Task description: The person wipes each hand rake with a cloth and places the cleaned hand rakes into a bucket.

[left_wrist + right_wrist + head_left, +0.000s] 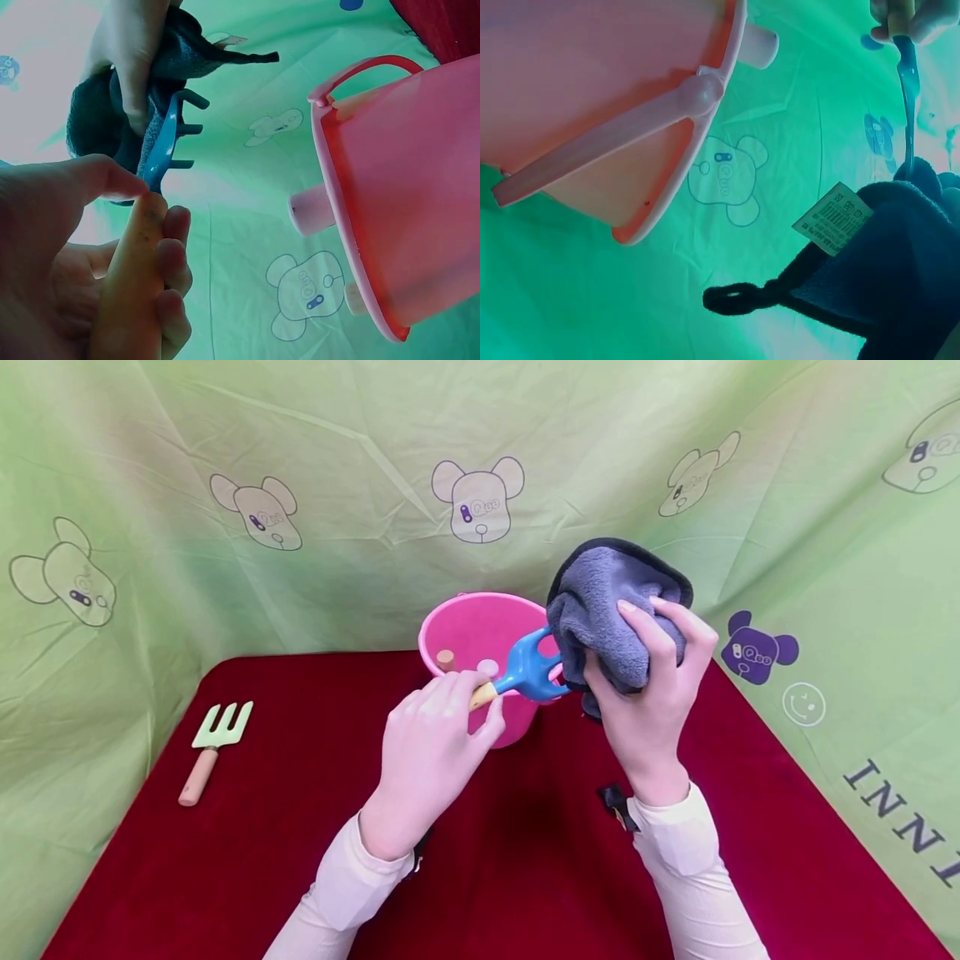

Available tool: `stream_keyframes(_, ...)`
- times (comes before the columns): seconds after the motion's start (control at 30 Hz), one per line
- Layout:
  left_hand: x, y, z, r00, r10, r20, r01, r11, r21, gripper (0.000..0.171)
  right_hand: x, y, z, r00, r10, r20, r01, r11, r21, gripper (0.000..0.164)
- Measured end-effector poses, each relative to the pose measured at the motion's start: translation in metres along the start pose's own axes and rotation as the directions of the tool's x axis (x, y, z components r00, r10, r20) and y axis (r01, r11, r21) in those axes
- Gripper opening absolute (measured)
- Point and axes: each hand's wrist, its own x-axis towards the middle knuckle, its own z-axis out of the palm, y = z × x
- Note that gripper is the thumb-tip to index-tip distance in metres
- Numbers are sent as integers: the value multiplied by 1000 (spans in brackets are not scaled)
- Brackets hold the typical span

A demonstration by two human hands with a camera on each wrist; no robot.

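Observation:
My left hand grips the wooden handle of a small blue garden fork, its tines pointing right. A dark grey plush towel is bunched in my right hand and lies against the fork's tines. Three tine ends stick out past the towel in the left wrist view. From the towel hang a white label and a black loop. Both hands are raised at the near right side of a pink bucket.
Two handle ends, one wooden and one pale, show inside the bucket. A light green garden fork with a wooden handle lies at the left on the red tablecloth. Green printed curtains hang around the table.

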Motion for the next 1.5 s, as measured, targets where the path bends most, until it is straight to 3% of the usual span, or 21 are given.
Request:
stream_keyframes(0.23, 0, -1, 1, 999, -13, 29, 14, 1000, -11, 20, 0, 7, -1, 999, -11, -46, 11, 1000, 2, 35)
stream_keyframes(0.6, -1, -3, 2, 999, -36, 24, 35, 999, 24, 18, 3, -7, -5, 988, -32, -152, 28, 999, -30, 36)
stream_keyframes(0.8, -1, -5, 0, 998, -44, 38, 43, 999, 24, 18, 4, -13, -4, 955, -71, -289, 65, 997, -30, 39)
stream_keyframes(0.97, 0, -5, 0, 999, -32, 43, 31, 999, 34, 18, 1, -20, -2, 929, -75, -361, 116, 989, 92, 49)
stream_keyframes(1.07, 0, -5, 0, 999, -27, 41, 26, 999, 34, 22, -4, -24, 0, 941, -102, -322, 153, 978, 139, 53)
stream_keyframes(1.23, -1, -5, 0, 999, -44, 17, 44, 998, 36, 17, -13, -33, 2, 962, -239, -131, 252, 963, 92, 48)
stream_keyframes(1.5, -1, -5, 0, 999, -32, -7, 32, 999, 25, 11, -22, -41, 9, 919, -378, 112, 383, 924, -19, 41)
